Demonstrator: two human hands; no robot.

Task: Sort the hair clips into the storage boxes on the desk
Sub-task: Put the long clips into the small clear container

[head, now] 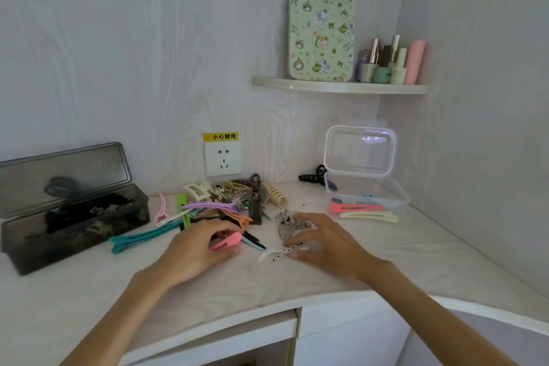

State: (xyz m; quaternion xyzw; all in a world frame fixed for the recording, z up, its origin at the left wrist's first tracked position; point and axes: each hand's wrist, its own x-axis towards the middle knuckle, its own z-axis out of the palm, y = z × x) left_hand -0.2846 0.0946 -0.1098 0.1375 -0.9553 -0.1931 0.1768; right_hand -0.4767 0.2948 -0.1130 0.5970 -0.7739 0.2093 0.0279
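Head view: one pale desk (pixel 386 261) bears two open storage boxes, a dark box (pixel 74 217) at left and a clear box (pixel 368 190) at right; between them lies one heap of hair clips (pixel 225 202). Two hands work below it; the left hand (pixel 193 249) pinches one pink clip (pixel 227 241); the right hand (pixel 323 242) rests flat, fingers spread, on one white spotted clip (pixel 274 254).

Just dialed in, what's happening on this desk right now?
A person is sorting hair clips. The left hand pinches a pink clip, while the right hand rests on a white speckled clip. A mixed pile is unsorted between the open dark box and the open clear box.
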